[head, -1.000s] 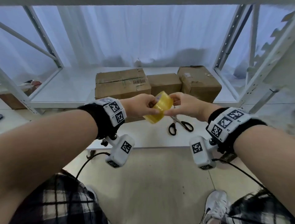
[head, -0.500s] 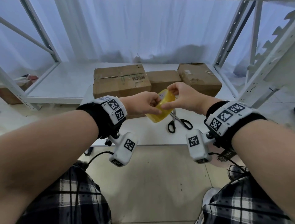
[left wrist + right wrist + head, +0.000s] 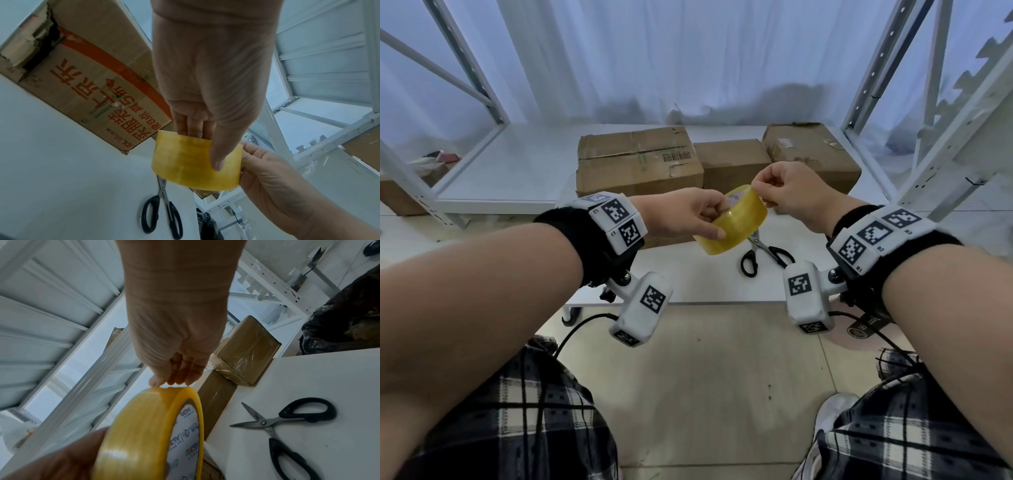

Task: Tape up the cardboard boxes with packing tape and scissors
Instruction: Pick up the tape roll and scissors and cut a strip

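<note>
My left hand (image 3: pixel 714 219) grips a yellow roll of packing tape (image 3: pixel 732 222) above the white table (image 3: pixel 688 284). In the left wrist view its thumb lies across the tape roll (image 3: pixel 195 162) and its fingers reach into the core. The curled fingertips of my right hand (image 3: pixel 760 195) pinch the roll's upper rim, also shown in the right wrist view where that hand (image 3: pixel 170 382) meets the tape roll (image 3: pixel 144 426). Black-handled scissors (image 3: pixel 763 255) lie on the table beneath. Three cardboard boxes stand behind: a large one (image 3: pixel 640 161), a middle one (image 3: pixel 732 161) and a right one (image 3: pixel 811 150).
White metal shelving uprights (image 3: pixel 869 68) flank the table on both sides, and a white curtain hangs behind. Another brown box (image 3: pixel 397 195) sits low at the far left. The scissors (image 3: pixel 287 426) lie half open. My legs in plaid trousers are below the table's front edge.
The right hand moved from the roll's side up to its top rim. The roll turned in the left hand so its outer band faces me.
</note>
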{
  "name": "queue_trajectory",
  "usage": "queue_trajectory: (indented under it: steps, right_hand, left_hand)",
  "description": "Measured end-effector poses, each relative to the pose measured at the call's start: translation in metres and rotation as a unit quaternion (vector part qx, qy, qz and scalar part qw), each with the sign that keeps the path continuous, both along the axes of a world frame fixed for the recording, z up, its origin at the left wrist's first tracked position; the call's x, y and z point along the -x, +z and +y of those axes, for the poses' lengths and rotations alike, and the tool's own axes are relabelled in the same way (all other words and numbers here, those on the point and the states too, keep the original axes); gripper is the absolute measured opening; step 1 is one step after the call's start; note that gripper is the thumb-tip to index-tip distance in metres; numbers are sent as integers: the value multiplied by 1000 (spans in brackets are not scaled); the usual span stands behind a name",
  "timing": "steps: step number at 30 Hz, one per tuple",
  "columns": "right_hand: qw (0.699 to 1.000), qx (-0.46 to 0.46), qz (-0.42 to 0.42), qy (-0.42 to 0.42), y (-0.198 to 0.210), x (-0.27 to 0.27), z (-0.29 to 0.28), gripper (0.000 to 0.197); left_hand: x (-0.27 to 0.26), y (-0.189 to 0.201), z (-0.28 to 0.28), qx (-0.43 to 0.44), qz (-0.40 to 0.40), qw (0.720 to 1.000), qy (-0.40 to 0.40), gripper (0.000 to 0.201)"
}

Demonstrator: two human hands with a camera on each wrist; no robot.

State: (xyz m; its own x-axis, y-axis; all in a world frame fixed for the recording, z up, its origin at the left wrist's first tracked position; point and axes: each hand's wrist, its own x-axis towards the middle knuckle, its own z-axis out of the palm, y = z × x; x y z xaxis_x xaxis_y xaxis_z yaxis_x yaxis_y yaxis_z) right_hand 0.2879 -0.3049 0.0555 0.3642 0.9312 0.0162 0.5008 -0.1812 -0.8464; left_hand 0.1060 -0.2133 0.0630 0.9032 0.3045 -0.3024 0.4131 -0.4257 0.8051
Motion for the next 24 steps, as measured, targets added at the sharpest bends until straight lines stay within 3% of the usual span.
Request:
queue_trajectory:
  steps: [4, 11, 17, 24]
  right_hand:
    - [998, 29, -52, -15, -8, 6, 7, 10]
    - [993, 2, -107, -53, -13, 21, 21, 10]
    - [986, -34, -148, -65, -10, 19, 20, 10]
    - [994, -40, -93, -28, 0, 12, 14, 11]
  left_hand:
    - [-1, -1, -2, -2, 7, 1000, 27, 37]
    - [-15, -5, -9, -20, -20, 990, 139, 25]
    - [-14, -2, -7, -9, -89, 984, 151, 77]
    - [-12, 7, -2, -12, -120, 982, 145, 60]
